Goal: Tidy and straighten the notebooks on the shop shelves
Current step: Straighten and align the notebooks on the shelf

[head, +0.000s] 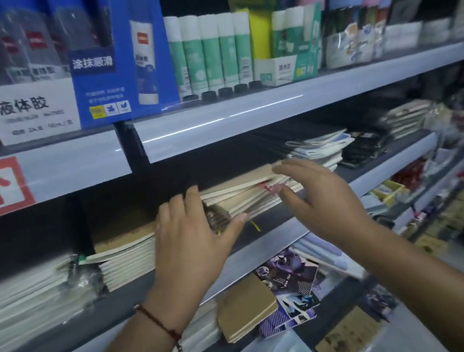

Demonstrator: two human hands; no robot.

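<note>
Matt kraft-paper notebooks [242,192], glossy smooth shelf edge [217,124], shiny plastic-wrapped pads [24,297], glossy plastic glue sticks [210,50]

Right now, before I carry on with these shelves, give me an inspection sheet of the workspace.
Surface: middle shelf, grey front edge.
Job's things: kraft notebook stack fanned and uneven; second stack to its left.
Clutter: loose kraft notebook askew on the lower shelf.
Grippers: left hand and right hand, fingers straight, flank the fanned stack.
Cables: nothing seen.
Surroundings: glue sticks on the shelf above.
</note>
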